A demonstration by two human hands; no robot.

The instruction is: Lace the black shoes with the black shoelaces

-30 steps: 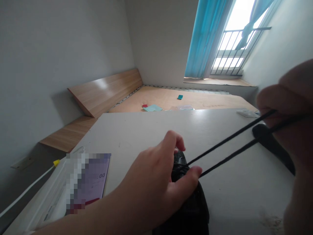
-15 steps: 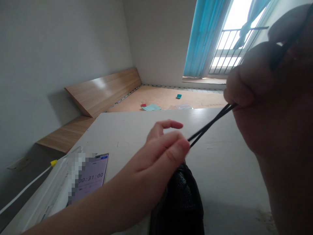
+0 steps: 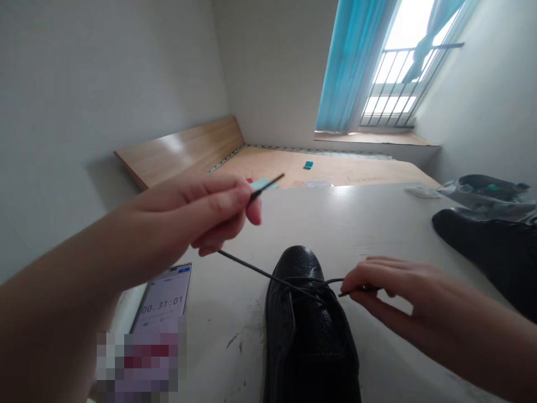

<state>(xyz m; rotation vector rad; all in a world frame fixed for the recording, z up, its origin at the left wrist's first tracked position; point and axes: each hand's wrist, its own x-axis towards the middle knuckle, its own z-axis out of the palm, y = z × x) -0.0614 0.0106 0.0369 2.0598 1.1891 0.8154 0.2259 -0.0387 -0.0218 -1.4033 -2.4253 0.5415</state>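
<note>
A black leather shoe stands on the white table, toe pointing away from me. A thin dark shoelace runs through its front eyelets and crosses over the tongue. Left of and above the shoe, my left hand pinches one length of the lace, its tip sticking out past the fingers. Low at the shoe's right side, my right hand is closed on the other length of the lace, close to the eyelets. The shoe's heel end falls outside the picture.
On the left lies a phone with a running timer, partly pixelated. A second black shoe sits at the right edge, near a plastic bag. Beyond the white table is a wooden board surface with small items on it.
My hands have moved apart. The left went up and leftward with one lace end; the right came down from the upper right to the shoe's side. The shoe's front is now uncovered.
</note>
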